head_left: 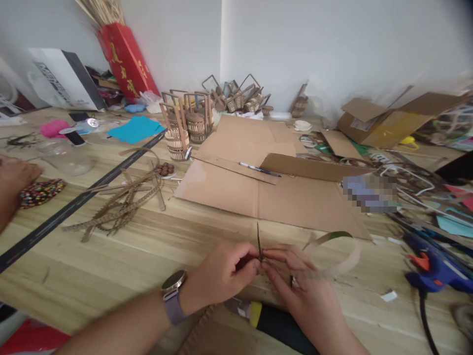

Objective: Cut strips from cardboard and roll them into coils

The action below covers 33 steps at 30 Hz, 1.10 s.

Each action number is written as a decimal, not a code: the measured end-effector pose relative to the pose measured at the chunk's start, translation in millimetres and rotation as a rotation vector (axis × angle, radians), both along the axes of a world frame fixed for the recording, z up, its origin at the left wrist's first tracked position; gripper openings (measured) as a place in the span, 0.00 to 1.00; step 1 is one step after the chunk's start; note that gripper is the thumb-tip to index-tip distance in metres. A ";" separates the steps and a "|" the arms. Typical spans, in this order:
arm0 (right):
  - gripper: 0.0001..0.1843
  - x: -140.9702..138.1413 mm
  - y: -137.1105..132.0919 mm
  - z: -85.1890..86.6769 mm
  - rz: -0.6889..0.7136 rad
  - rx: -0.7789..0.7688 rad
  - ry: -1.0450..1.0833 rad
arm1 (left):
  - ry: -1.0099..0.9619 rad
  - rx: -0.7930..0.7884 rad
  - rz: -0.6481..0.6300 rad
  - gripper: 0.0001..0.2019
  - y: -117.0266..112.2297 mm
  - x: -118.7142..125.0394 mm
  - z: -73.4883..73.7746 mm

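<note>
Near the table's front edge, my left hand point(225, 273), with a watch on its wrist, pinches a thin dark brown strip point(258, 237) that points upward. My right hand point(303, 281) meets it there, its thumb and fingertips closed on the strip's lower end. A pale, curved strip point(345, 259), blurred, loops out beside my right hand; whether it joins the dark one I cannot tell. Beneath my hands lies a tool with a black and yellow handle point(273, 320), partly covered by my right forearm.
Flattened cardboard point(229, 192) lies ahead, a pen point(258, 169) on it. Small wooden buckets point(177, 143) stand behind. Loose woven strips point(121, 207) are at left, a blue glue gun point(439, 268) at right. Another person's hand point(16, 180) rests by colourful beads point(42, 193).
</note>
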State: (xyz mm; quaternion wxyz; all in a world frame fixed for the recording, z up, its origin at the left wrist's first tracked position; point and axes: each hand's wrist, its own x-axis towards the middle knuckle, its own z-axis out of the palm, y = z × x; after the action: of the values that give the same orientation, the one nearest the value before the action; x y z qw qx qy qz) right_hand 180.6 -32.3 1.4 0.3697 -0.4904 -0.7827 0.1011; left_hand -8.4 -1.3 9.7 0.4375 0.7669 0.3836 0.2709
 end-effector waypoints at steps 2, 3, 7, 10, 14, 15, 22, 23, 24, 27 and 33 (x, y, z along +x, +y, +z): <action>0.06 -0.3 -0.2 -0.3 -0.005 0.036 0.019 | -0.004 0.017 -0.021 0.11 0.5 -0.6 -1.5; 0.06 -0.6 -0.3 -0.2 -0.008 0.049 0.034 | -0.010 0.019 -0.030 0.12 0.7 -0.8 -2.6; 0.06 -1.8 -0.1 1.2 -0.016 0.002 0.109 | -0.022 0.023 -0.051 0.13 1.1 -0.9 -5.7; 0.06 -2.3 0.2 2.2 -0.021 -0.036 0.138 | -0.024 0.021 -0.061 0.12 0.4 -0.1 -5.6; 0.04 -3.5 -0.6 2.1 -0.035 0.039 0.133 | -0.005 0.007 -0.036 0.09 -0.7 1.2 -3.9; 0.04 -3.9 -0.9 2.0 -0.035 0.059 0.130 | -0.001 0.001 -0.029 0.09 -0.7 1.3 -3.4; 0.05 -5.4 -1.1 2.2 -0.040 0.124 0.094 | 0.008 -0.020 -0.068 0.12 -0.3 0.9 -1.4; 0.05 -5.2 -0.9 2.4 -0.041 0.122 0.097 | 0.005 -0.020 -0.069 0.11 -0.5 1.1 -1.3; 0.05 -4.9 -0.7 2.7 -0.047 0.114 0.102 | -0.002 -0.023 -0.073 0.10 -0.9 1.3 -1.1; 0.05 -4.2 -0.4 3.8 -0.060 0.071 0.123 | -0.029 -0.034 -0.082 0.10 -2.0 2.0 -0.3; 0.05 -3.7 0.2 4.8 -0.049 0.020 0.150 | -0.063 -0.056 -0.064 0.09 -0.7 1.3 1.5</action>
State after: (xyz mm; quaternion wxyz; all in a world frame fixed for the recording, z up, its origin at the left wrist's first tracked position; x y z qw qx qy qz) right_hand 176.9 -32.1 6.2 0.4345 -0.4967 -0.7416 0.1205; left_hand -7.1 -2.1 11.2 0.4791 0.7574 0.3520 0.2700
